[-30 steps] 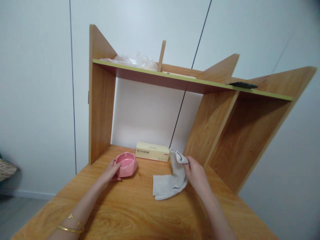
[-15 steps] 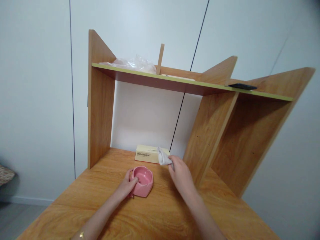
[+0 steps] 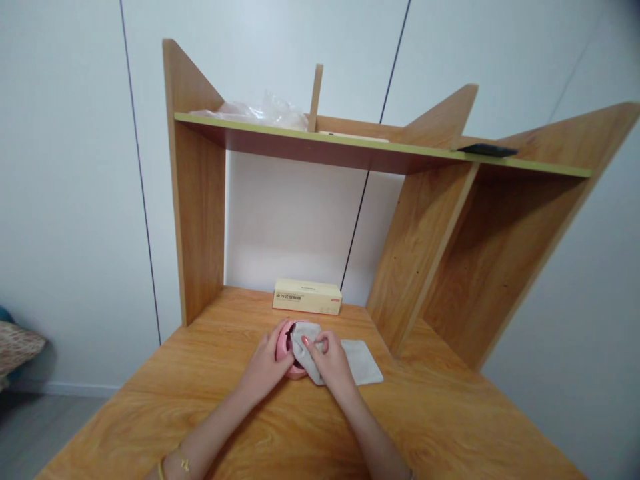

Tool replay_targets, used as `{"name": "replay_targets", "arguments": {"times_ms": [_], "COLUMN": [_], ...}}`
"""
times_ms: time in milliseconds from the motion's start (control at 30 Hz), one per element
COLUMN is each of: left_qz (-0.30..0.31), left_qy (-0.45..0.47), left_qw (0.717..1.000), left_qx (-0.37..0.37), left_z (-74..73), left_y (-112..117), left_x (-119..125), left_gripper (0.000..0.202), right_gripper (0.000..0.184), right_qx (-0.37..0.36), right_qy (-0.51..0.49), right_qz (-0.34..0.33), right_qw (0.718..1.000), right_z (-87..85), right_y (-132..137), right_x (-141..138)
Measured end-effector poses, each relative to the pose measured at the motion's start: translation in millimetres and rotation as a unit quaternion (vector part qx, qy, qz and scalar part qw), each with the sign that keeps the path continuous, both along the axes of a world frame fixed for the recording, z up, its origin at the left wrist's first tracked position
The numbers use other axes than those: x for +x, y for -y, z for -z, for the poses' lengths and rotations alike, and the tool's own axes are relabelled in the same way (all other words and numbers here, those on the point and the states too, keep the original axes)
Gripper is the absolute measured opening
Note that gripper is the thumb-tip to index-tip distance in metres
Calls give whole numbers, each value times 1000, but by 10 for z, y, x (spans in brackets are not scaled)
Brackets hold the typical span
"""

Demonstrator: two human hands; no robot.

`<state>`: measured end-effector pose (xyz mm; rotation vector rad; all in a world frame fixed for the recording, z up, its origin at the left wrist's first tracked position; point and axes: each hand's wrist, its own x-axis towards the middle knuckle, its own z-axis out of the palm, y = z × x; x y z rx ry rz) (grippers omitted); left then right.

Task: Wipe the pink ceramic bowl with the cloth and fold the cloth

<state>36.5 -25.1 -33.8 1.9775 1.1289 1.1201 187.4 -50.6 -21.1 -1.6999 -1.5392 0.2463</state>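
Observation:
My left hand (image 3: 269,365) grips the left side of a small pink bowl (image 3: 282,341), which looks tilted on the wooden desk. A grey cloth (image 3: 306,337) is pinched in my right hand (image 3: 330,360), and it lies over the bowl's right side, hiding much of the opening. To the right of that hand, a flat grey piece of cloth (image 3: 364,363) rests on the desk. Whether it joins the held cloth behind my hand, I cannot tell.
A cream cardboard box (image 3: 307,297) stands on the desk (image 3: 280,433) behind my hands. Over it runs a wooden shelf unit (image 3: 310,139) with a clear plastic bag (image 3: 265,112) and a flat black object (image 3: 487,150) on top. Upright panels flank the space.
My right hand has come down and left with the cloth, from before the box to the bowl. The bowl has turned in my left hand. A flat grey cloth now shows on the desk.

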Motion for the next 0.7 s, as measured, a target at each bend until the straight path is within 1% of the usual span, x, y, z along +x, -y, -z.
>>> {"name": "replay_targets", "arguments": {"times_ms": [33,67,167,233,300,400,500,633,700], "left_qz": [-8,-12,-12,7,42,71,59,53,52], "left_qy": [-28,-53,-101,-103,-90,-82,-84,-80,-79], "left_qw": [1000,999,995,995,995,994,994,994,994], "left_qx": [1,1,-8,-3,14,31,40,50,50], "left_z": [-28,-57,-140,-178,-197,-193,-169,-147,-146], "left_y": [43,82,158,179,186,192,201,218,227], "left_x": [7,11,7,-1,-5,14,57,105,117], "left_gripper": [57,58,61,62,63,66,68,67,67], "right_gripper": [21,25,35,37,37,31,28,41,47], "right_qx": [1,-9,-90,-141,-166,-170,-143,-94,-113], "right_qy": [-2,-1,18,34,44,62,110,193,194], "right_qz": [22,38,67,79,77,74,100,124,118], "right_qw": [1000,999,994,986,982,981,978,969,967], "right_z": [44,79,120,108,88,50,-17,-110,-120], "right_y": [-10,-17,-32,-42,-53,-60,-38,13,25], "right_x": [8,15,35,48,59,63,50,46,58]}}
